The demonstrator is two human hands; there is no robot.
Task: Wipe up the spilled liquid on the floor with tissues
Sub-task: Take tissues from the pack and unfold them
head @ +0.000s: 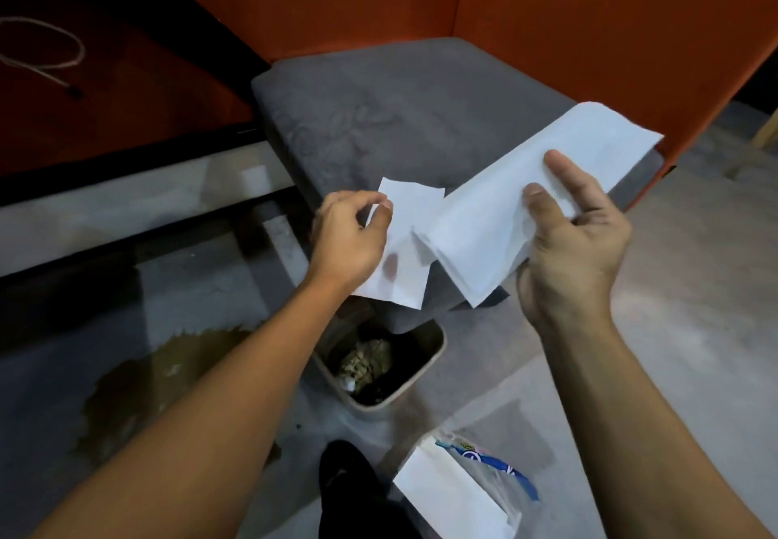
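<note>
A brown puddle of spilled liquid [168, 374] spreads over the grey floor at the lower left, partly hidden by my left forearm. My left hand [349, 239] pinches one white tissue [404, 252] by its upper edge. My right hand [576, 243] grips a thicker stack of folded white tissues [534, 197], thumb and a finger on top. Both hands are held in the air over a grey cushion, well above the puddle. An opened tissue pack [467, 488] with white sheets sticking out lies on the floor at the bottom.
A small beige waste bin [425, 370] with crumpled brownish paper inside stands on the floor below my hands. The grey seat cushion [400, 117] and orange panels [589, 12] lie ahead. A black shoe [349, 479] is at the bottom. A dark table base [105, 210] borders the puddle.
</note>
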